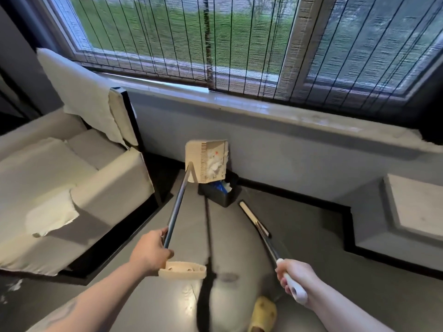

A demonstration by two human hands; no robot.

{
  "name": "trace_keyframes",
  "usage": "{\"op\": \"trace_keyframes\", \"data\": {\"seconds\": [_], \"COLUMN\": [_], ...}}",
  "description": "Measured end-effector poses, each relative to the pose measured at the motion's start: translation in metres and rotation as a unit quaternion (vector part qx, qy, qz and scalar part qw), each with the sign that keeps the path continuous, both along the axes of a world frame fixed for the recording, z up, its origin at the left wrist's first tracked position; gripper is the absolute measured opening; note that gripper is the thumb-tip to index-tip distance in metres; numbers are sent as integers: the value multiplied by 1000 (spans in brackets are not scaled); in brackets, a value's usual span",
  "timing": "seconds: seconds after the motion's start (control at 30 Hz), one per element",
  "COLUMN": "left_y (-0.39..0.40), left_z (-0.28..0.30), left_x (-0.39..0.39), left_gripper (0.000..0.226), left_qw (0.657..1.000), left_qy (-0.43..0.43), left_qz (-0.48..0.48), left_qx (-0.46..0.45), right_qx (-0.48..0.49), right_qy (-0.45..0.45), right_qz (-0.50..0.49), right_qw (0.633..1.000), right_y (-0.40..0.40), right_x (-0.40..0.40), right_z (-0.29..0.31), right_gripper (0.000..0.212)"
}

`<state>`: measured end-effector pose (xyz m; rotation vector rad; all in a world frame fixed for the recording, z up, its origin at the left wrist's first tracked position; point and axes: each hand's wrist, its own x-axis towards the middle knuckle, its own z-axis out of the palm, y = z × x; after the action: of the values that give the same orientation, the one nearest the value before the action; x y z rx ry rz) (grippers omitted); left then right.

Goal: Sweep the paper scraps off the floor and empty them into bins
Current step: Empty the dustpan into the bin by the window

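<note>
1. While the paper scraps [215,164] sit heaped inside the raised dustpan [206,161], the pan hangs tilted just above the small black bin [219,194] at the foot of the wall, its open mouth turned toward the wall and bin; the sweeping-up step looks done for this load, and the emptying looks under way but not finished, since the scraps are in the pan, not the bin.
2. Some blue and white waste already shows in the bin.
3. The left hand [149,251] grasps the dustpan's long metal handle [176,207] near its cream end grip, lifting the pan.
4. The right hand [293,275] is wrapped round the white grip of the broom [261,232], whose shaft slants down toward the floor [299,224] beside the bin; its head is blurred.
5. A few white bits lie on the floor at the far left [14,285], under the edge of the cloth-draped sofa [72,168], so some sweeping probably remains.
6. Only one bin is visible, though the task speaks of bins.
</note>
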<state>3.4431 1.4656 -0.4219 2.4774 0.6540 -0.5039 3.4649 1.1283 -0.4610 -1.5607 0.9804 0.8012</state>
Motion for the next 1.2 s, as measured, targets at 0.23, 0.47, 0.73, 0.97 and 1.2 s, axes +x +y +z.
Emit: {"op": "trace_keyframes", "data": {"seconds": [0.23, 0.47, 0.73, 0.97, 1.2], "left_y": [9, 16, 20, 9, 13], "left_z": [-20, -28, -36, -38, -39], "left_x": [12, 22, 24, 30, 22], "left_gripper": [66, 64, 79, 79, 79], "left_qw": [994, 983, 961, 950, 934], "left_qy": [45, 69, 89, 86, 105], "left_qz": [-71, -115, -185, -209, -243], "left_qx": [76, 129, 187, 217, 240], "right_qx": [-1, 0, 1, 11, 16], "right_qy": [-34, -70, -99, -94, -82], "right_qz": [53, 71, 75, 67, 56], "right_qw": [998, 995, 992, 993, 995], "right_y": [-14, -16, -17, -19, -22], "right_x": [8, 19, 25, 23, 16], "right_z": [2, 12, 26, 27, 25], "right_gripper": [13, 13, 12, 12, 18]}}
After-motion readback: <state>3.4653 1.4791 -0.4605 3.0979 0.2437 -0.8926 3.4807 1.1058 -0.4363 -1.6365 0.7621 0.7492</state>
